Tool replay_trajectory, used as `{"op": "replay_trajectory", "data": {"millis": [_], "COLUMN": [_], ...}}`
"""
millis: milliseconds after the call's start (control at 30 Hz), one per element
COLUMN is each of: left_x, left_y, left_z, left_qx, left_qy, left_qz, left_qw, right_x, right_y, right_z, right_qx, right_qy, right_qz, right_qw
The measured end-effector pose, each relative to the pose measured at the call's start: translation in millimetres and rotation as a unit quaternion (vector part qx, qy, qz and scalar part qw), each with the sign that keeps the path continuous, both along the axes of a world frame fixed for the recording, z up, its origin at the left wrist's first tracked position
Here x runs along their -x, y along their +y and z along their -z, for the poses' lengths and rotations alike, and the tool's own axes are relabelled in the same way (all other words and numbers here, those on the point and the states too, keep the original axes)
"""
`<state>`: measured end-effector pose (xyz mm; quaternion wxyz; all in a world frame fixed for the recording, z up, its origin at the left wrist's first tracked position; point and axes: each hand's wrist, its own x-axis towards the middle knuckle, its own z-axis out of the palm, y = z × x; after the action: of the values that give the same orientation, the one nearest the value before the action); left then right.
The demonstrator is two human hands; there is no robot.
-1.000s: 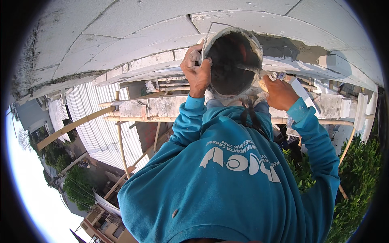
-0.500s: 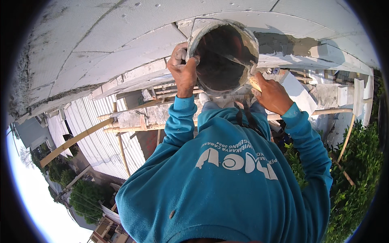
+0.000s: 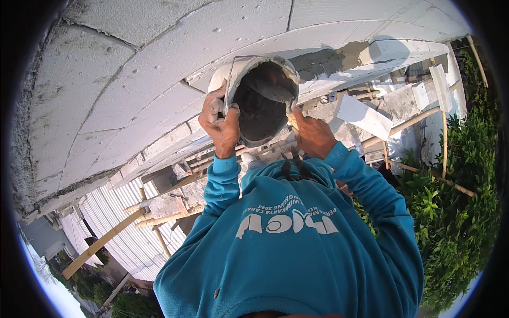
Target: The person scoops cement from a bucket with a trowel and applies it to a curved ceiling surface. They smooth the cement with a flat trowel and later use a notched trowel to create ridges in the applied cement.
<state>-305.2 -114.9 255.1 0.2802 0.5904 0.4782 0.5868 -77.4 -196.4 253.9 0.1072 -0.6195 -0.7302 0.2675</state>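
A mortar-smeared bucket (image 3: 218, 79) is tilted against the block wall, its mouth turned toward me and its inside dark. My left hand (image 3: 221, 126) is closed on the bucket's left rim, thumb over the edge. In my right hand (image 3: 314, 136) is a trowel (image 3: 272, 91), gripped by its pale yellow handle at the bucket's right side. The trowel's blade lies inside the mouth, near the upper rim. How much the bucket holds is too dark to make out.
The white block wall (image 3: 180, 53) fills the top, with grey mortar (image 3: 318, 62) on a ledge right of the bucket and a block (image 3: 392, 50) beyond. Bamboo scaffolding (image 3: 411, 124) and a white board (image 3: 363, 115) lie below. Leafy branches (image 3: 450, 212) stand right, corrugated roofing (image 3: 119, 225) left.
The view has swung, so bucket and hands now appear further left and a little lower. The trowel blade now shows plainly in the bucket's mouth. Both hands keep their holds.
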Motion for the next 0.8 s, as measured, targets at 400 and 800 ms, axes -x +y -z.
{"op": "replay_trajectory", "data": {"millis": [400, 800], "left_x": [-47.1, -98.0], "left_y": [5.5, 2.4], "left_z": [-1.2, 0.3], "left_qx": [0.0, -0.071], "left_qy": [0.034, -0.006], "left_qz": [0.059, 0.138], "left_qw": [0.998, 0.988], "right_x": [-18.8, -44.3], "right_y": [-8.5, -30.0], "right_z": [18.8, 1.8], "right_qx": [-0.035, 0.031], "right_qy": [-0.031, -0.028], "right_qz": [0.117, 0.148], "right_qw": [0.992, 0.988]}}
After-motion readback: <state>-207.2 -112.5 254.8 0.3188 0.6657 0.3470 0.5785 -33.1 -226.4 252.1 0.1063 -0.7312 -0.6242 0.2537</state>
